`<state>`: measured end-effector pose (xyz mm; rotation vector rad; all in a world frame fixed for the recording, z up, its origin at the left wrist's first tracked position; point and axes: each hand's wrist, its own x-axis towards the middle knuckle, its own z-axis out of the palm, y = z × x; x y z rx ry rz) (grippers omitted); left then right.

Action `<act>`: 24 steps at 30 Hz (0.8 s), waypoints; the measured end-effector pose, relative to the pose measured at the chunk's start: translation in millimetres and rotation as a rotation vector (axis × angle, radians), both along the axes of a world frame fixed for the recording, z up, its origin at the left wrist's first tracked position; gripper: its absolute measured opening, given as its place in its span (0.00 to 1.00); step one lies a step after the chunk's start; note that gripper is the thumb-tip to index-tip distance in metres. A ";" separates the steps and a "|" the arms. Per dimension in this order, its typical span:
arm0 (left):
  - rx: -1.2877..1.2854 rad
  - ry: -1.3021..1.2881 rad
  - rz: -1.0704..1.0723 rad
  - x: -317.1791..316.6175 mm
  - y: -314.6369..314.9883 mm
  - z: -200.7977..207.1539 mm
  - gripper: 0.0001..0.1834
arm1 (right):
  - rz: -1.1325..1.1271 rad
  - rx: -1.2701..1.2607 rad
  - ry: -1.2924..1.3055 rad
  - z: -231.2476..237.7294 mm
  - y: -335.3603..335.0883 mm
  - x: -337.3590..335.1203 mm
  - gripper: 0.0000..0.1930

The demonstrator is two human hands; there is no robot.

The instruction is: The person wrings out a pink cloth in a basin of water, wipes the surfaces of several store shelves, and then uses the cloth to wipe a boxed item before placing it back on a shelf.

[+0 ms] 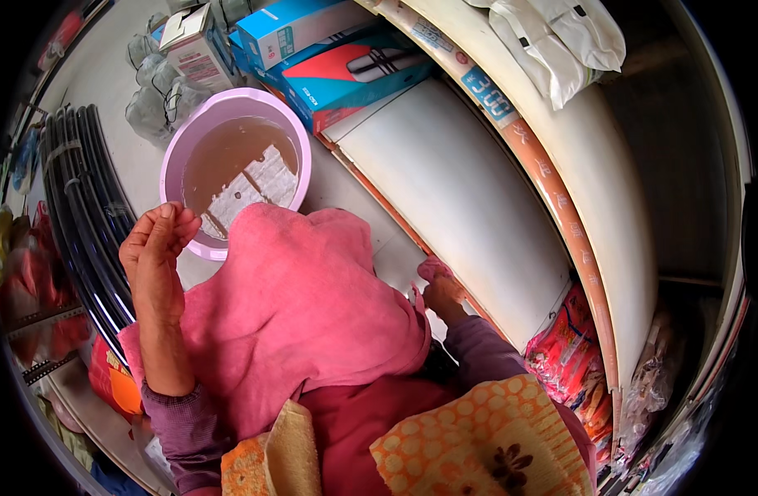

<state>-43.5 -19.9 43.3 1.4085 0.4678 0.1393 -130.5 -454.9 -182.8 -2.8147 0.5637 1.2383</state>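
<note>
A large pink cloth (300, 306) hangs spread out in front of me, just below a lilac plastic basin (296, 136) of murky brown water that stands on the floor. My left hand (154, 252) is raised beside the basin's near rim, fingers bunched together with nothing visible in them; the cloth's left edge lies along that forearm. My right hand (443, 291) is at the front edge of a bare white shelf board (461, 190), closed on a corner of the pink cloth.
Blue and red boxes (346, 66) are stacked behind the basin. Black hoses (81, 182) run along the left. White bags (560, 41) sit on an upper shelf, and red snack packets (565, 347) on the lower one.
</note>
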 end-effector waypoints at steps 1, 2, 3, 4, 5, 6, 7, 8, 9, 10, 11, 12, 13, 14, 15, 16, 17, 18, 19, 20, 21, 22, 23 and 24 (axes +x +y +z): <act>-0.001 -0.004 -0.008 0.2 -0.1 -1.5 0.13 | -0.019 -0.003 -0.005 1.4 -5.3 -7.8 0.37; 0.000 -0.003 -0.012 0.5 -1.5 -1.4 0.13 | -0.035 -0.007 -0.010 3.0 -9.3 -11.8 0.36; 0.001 -0.001 -0.013 1.1 -2.2 -0.6 0.13 | -0.073 -0.004 0.045 5.0 -13.1 -11.2 0.31; 0.004 0.003 -0.009 0.4 -1.3 -0.2 0.13 | -0.122 0.049 0.031 20.9 -9.2 -8.0 0.26; 0.005 0.002 -0.005 -0.9 -0.2 0.2 0.13 | -0.167 0.102 0.018 44.0 -3.2 -3.5 0.22; 0.003 -0.001 0.000 -2.1 -0.5 1.6 0.13 | -0.211 0.152 0.003 56.6 -0.4 -0.2 0.18; -0.001 -0.005 -0.001 -0.9 -1.8 2.5 0.13 | -0.286 0.135 -0.063 47.3 -6.7 -6.7 0.19; -0.003 -0.010 -0.006 -0.2 -2.9 4.1 0.13 | -0.354 0.124 -0.128 27.3 -16.6 -17.7 0.19; -0.004 -0.015 -0.009 1.0 -4.2 5.8 0.13 | -0.420 0.114 -0.192 14.0 -21.1 -21.7 0.20; -0.005 -0.023 -0.011 2.1 -5.2 7.8 0.13 | -0.410 0.147 -0.202 11.5 -18.8 -16.2 0.20; -0.003 -0.030 -0.016 2.2 -5.6 9.3 0.13 | -0.398 0.181 -0.212 8.6 -15.5 -10.4 0.21; -0.005 -0.033 -0.007 2.5 -6.3 10.8 0.13 | -0.385 0.215 -0.221 5.8 -11.1 -3.8 0.22; -0.006 -0.033 -0.004 3.6 -7.9 11.7 0.13 | -0.178 0.231 -0.301 0.8 -3.3 10.8 0.21; -0.006 -0.033 0.003 3.4 -7.8 12.3 0.13 | -0.145 0.277 -0.367 2.9 11.5 28.6 0.21; 0.006 -0.028 -0.041 3.6 -6.4 12.4 0.12 | -0.117 0.320 -0.433 9.9 28.5 47.4 0.21; 0.004 -0.028 -0.039 3.2 -5.7 13.0 0.12 | 0.014 0.327 -0.470 15.3 44.0 69.7 0.22; 0.000 -0.028 -0.040 3.9 -6.2 12.6 0.12 | 0.081 0.464 -0.586 18.4 60.4 89.0 0.24; 0.001 -0.026 -0.031 2.7 -5.9 13.3 0.12 | 0.116 0.530 -0.463 38.4 81.7 115.0 0.28; -0.002 -0.016 -0.025 4.1 -7.7 13.9 0.12 | 0.303 0.426 -0.631 28.2 95.4 131.5 0.26; 0.001 -0.012 -0.025 5.1 -7.9 13.9 0.12 | 0.378 0.370 -0.645 21.9 109.3 149.0 0.26; 0.002 -0.006 -0.021 5.6 -7.2 13.2 0.12 | 0.456 0.314 -0.655 16.5 122.7 166.4 0.26; 0.001 0.001 -0.017 6.2 -6.6 12.3 0.12 | 0.535 0.255 -0.663 11.7 133.7 179.8 0.26; -0.018 -0.006 0.028 6.6 -9.8 14.0 0.12 | 0.544 0.236 -0.645 6.7 142.6 189.1 0.26; -0.010 0.000 0.016 6.4 -10.4 15.1 0.12 | 0.552 0.215 -0.627 2.1 150.1 196.6 0.25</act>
